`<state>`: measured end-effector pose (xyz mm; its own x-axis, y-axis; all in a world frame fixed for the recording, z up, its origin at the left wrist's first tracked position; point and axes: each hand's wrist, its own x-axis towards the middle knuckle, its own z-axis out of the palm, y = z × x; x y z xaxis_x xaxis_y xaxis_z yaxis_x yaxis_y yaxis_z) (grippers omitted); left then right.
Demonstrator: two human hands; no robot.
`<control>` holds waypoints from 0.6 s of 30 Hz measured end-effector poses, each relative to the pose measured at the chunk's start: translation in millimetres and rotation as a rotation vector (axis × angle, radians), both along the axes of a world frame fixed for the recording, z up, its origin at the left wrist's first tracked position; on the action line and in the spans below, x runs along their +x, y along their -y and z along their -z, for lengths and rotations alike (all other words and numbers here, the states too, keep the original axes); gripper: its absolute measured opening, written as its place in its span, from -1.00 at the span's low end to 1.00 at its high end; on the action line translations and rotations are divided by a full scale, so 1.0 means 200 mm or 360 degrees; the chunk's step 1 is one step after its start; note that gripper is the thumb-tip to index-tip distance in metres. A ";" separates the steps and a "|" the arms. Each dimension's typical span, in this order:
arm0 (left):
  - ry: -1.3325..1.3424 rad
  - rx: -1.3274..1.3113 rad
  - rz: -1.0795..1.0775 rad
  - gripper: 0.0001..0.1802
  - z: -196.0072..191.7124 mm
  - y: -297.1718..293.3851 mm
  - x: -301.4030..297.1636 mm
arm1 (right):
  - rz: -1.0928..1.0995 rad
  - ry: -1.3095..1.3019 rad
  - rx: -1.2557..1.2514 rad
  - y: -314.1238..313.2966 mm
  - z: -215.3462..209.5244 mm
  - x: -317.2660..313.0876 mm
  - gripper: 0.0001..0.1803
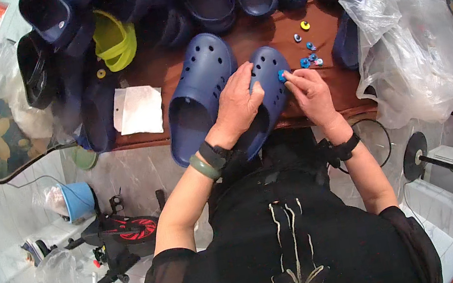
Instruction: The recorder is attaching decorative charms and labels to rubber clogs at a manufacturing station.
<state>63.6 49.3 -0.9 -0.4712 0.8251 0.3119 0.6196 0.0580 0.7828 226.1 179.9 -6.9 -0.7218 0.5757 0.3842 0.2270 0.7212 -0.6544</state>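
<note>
A navy clog is overhanging the brown table's near edge, left hand gripping it, right hand pinching a blue charm against it. Tabletop is showing beyond its toe; other clogs and a plastic bag are crowding round.

The left hand extends forward, palm down — the right hand angles inward, pinching.

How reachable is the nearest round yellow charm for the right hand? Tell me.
Probably yes: only small charms lie between the right hand and the yellow charm, though its fingertips are busy with a blue charm.
</note>
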 end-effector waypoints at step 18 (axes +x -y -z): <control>-0.0127 -0.0008 0.0002 -0.56 0.03 -0.01 0.01 | 0.0046 -0.0167 -0.1012 -0.08 0.11 -0.15 -0.87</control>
<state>65.4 50.7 -7.0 -0.4439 0.8273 0.3442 0.6800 0.0608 0.7307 196.0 195.2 -29.7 -0.6799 0.7328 0.0294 0.1519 0.1799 -0.9719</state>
